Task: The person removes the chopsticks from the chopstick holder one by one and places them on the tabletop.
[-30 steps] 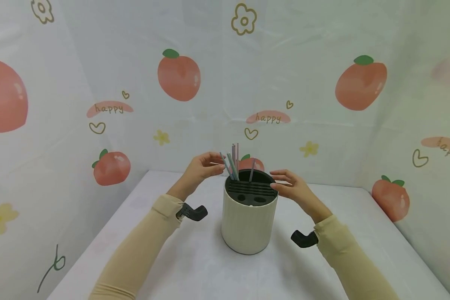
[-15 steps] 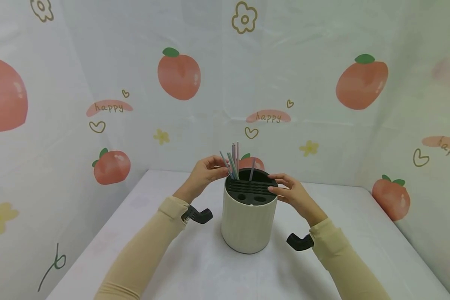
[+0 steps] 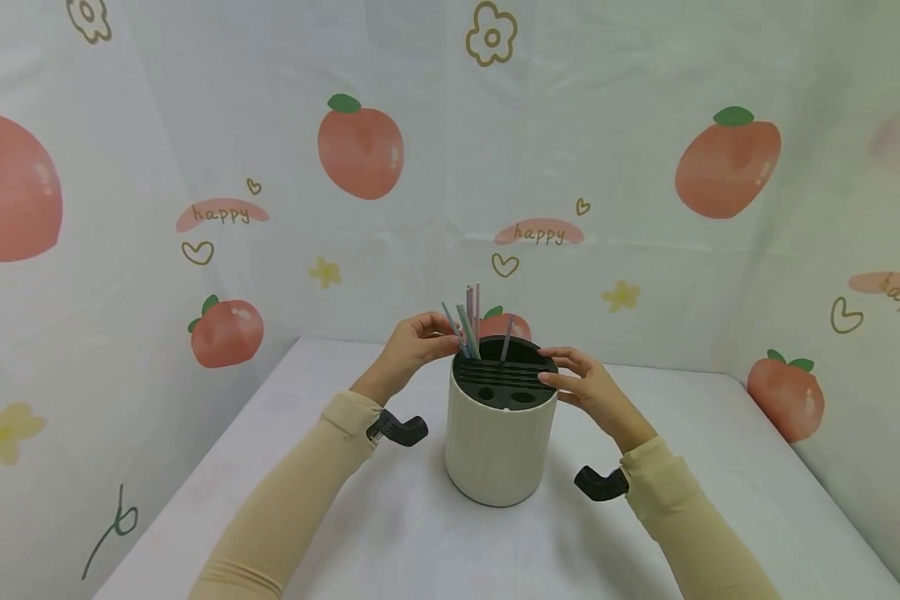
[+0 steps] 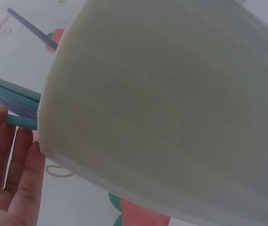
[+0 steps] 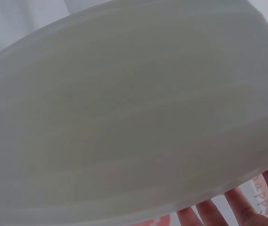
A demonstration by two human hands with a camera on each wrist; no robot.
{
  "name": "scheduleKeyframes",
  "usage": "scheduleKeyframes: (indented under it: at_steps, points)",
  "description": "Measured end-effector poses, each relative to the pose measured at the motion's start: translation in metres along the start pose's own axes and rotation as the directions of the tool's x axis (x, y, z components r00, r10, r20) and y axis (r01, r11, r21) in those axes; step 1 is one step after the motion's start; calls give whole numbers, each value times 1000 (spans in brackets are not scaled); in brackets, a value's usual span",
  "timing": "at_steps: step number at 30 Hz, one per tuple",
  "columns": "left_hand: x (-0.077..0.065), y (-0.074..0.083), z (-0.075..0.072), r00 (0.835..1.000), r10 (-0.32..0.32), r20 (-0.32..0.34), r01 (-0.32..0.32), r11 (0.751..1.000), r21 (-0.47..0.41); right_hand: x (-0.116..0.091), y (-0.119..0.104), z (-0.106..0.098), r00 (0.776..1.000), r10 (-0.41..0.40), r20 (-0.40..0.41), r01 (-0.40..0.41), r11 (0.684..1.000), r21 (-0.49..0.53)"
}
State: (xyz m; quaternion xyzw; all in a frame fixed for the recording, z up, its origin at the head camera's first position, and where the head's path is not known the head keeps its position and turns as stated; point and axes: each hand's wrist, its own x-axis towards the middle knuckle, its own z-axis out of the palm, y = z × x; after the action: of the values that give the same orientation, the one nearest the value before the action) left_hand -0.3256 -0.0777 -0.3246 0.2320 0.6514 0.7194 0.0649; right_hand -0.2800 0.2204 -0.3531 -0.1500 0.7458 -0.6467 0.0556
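Note:
A cream ribbed utensil holder [image 3: 499,454] stands upright on the table, its black insert [image 3: 504,387] cut with slots and round holes. Thin green, blue and pinkish straws [image 3: 470,307] poke up from its back left, while a lone purple straw [image 3: 507,335] leans farther right. At the left rim, my left hand [image 3: 412,350] pinches a blue straw [image 4: 23,121] between thumb and fingers. My right hand [image 3: 591,390] grips the right rim, thumb at the insert's edge and fingers [image 5: 240,205] against the outer wall. The straws' lower ends are hidden inside.
The white table [image 3: 390,542] extends around the holder. Behind and at both sides hangs a white cloth backdrop [image 3: 435,150] printed with peaches and flowers. A black wrist camera mount [image 3: 401,429] juts from the left sleeve, another mount [image 3: 600,484] from the right.
My left hand has moved slightly right, closer to the holder's rim and the straws. My right hand has come in a little to the left at the rim. The holder has stayed put.

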Motion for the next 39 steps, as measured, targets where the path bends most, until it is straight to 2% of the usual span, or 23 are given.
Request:
scheduleKeyframes:
  at_steps: [9,14,17,19,21,25,27,29,31,33,36,39]
  points:
    - [1,0,-1,1000,18,-1,-18,1000,16,1,0,0,1000,9,4,-9,1000,-21]
    - [5,15,-1,997,79,-3,-79,996,44,1,-1,1,1000,13,9,-13,1000,-22]
    - [10,37,-1,988,149,-31,-149,989,12,1,-2,1,1000,19,7,-19,999,-25]
    - [14,58,-2,977,206,-63,-208,978,-26,1,-3,1,1000,24,5,-24,999,-28]
    - [17,81,-4,957,273,-100,-279,959,-56,1,-3,1,1000,26,4,-26,999,-32]
    - [21,126,-12,905,385,-181,-404,911,-84,0,-2,-1,1000,24,9,-24,999,-40]
    - [20,141,-20,888,403,-222,-428,900,-83,0,-2,-1,1000,20,13,-20,999,-42]
    - [18,147,-28,887,385,-257,-416,906,-79,0,-1,-2,1000,17,16,-16,999,-41]
    - [15,142,-38,901,332,-280,-364,929,-69,0,-1,-2,1000,14,13,-14,999,-39]
    - [11,125,-46,927,248,-283,-271,961,-47,-1,-2,-2,1000,14,9,-13,999,-38]
    - [5,84,-56,958,90,-271,-88,996,19,-1,-2,-1,1000,12,2,-12,999,-32]
    - [-4,30,-60,963,-58,-263,84,992,90,-1,-3,-1,1000,10,5,-10,1000,-24]
